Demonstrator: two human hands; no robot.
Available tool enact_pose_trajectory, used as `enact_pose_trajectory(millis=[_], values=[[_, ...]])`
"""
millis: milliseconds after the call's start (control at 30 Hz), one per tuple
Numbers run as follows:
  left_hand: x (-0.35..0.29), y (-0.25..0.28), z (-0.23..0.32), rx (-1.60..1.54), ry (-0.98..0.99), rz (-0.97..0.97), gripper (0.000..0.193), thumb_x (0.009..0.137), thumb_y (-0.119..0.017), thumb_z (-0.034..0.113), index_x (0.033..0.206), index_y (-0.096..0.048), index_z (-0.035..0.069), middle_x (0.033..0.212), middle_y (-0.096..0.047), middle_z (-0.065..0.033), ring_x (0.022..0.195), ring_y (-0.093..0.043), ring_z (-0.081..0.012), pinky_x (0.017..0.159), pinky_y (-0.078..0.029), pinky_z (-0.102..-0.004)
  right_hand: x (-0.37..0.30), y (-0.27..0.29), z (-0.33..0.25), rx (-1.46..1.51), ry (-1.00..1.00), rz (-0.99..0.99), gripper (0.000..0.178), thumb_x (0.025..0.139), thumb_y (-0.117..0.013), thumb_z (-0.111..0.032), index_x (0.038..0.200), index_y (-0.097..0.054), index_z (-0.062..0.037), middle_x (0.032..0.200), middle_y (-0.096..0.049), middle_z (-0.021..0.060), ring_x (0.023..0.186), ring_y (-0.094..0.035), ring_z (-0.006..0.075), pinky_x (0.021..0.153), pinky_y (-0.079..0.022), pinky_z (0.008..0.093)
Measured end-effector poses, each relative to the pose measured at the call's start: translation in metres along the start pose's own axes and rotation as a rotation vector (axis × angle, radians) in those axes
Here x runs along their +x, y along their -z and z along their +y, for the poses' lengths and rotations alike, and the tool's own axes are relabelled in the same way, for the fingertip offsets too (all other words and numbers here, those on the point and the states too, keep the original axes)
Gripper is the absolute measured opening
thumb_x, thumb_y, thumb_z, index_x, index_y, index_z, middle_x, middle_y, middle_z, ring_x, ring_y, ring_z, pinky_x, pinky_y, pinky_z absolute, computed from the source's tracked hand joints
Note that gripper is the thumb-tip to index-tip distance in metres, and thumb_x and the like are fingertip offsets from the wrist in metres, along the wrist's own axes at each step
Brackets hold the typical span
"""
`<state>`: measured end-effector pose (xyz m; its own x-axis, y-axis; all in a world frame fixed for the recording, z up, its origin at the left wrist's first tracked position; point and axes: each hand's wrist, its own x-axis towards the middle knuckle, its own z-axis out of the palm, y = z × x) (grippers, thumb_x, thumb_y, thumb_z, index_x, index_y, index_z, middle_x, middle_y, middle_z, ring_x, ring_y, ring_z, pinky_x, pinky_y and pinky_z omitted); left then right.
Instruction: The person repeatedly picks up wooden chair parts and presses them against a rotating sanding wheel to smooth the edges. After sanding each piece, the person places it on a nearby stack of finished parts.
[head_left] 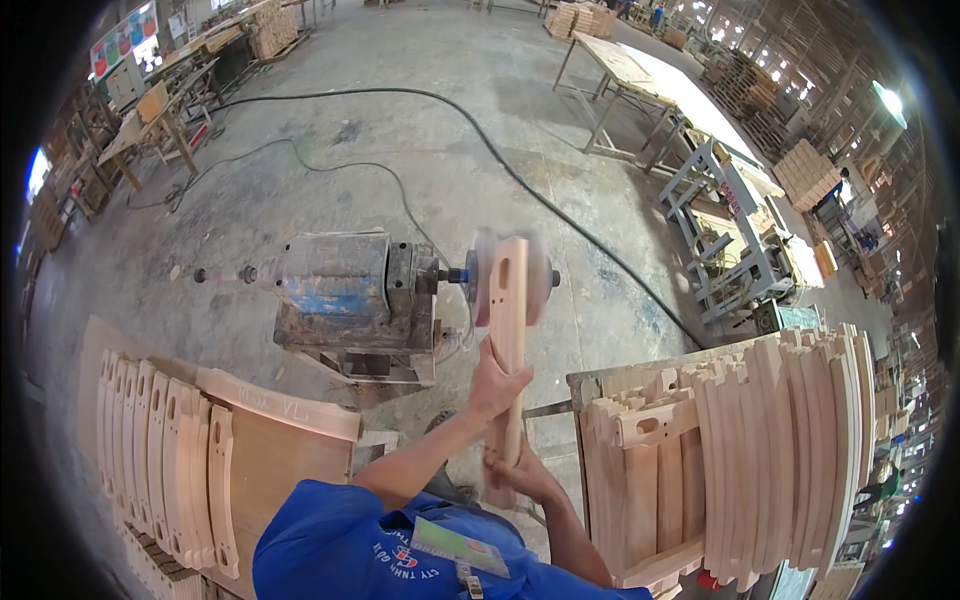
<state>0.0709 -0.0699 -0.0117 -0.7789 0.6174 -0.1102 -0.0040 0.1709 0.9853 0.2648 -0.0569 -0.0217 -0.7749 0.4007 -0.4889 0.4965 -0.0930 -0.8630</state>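
A long pale wooden slat (510, 320) with an oval slot near its far end is held out in front of me. My left hand (492, 383) grips it around the middle, thumb across its top. Lower down, close to my body, my right hand (527, 474) is closed on the near end. The slat's far end lies against a spinning sanding wheel (537, 280), blurred by motion. That wheel sits on the shaft of a worn grey motor (335, 290) with blue paint marks, standing to the left.
Left of me, a wooden bench (285, 445) carries a row of slotted slats (160, 440). On the right stands a dense stack of similar slats (780, 440). A black cable (540, 195) curves across the concrete floor. Farther right are a grey metal frame (725, 225) and a long table (625, 70).
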Motion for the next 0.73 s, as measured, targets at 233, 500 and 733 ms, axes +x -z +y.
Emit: enact_pose_trajectory(millis=[233,500,733], values=[[0.022,0.103,0.057,0.812,-0.819,-0.479,0.085,0.074,-0.084,0.019,0.151,-0.050,0.019,0.099,-0.063,-0.0153,0.090,-0.068,-0.0397,0.080,-0.056,-0.0524,-0.065,0.068,-0.158,-1.063,0.602,0.689,0.087,0.088,-0.086,-0.031,0.160,-0.046,-0.0039,0.126,-0.060,0.0241,0.118,-0.058,0.0421,0.102,-0.047,0.0548],[0.040,0.084,0.086,1.000,-1.264,-0.868,0.059,0.083,-0.077,0.012,0.138,-0.062,0.027,0.105,-0.061,-0.0080,0.116,-0.063,-0.0309,0.110,-0.045,-0.0515,-0.010,0.087,-0.051,0.449,-0.057,-0.608,0.068,0.094,-0.079,-0.025,0.150,-0.050,-0.0026,0.116,-0.069,0.0136,0.101,-0.072,0.0302,0.088,-0.058,0.0498],[0.138,0.065,0.051,0.448,-0.763,-0.623,0.070,0.100,-0.067,0.007,0.165,-0.046,0.022,0.175,-0.035,-0.0190,0.163,-0.026,-0.0455,0.134,-0.024,-0.0567,0.088,0.046,-0.017,1.178,0.134,-0.826,0.073,0.088,-0.080,-0.027,0.150,-0.048,-0.0040,0.124,-0.064,0.0184,0.107,-0.070,0.0310,0.098,-0.056,0.0469]])
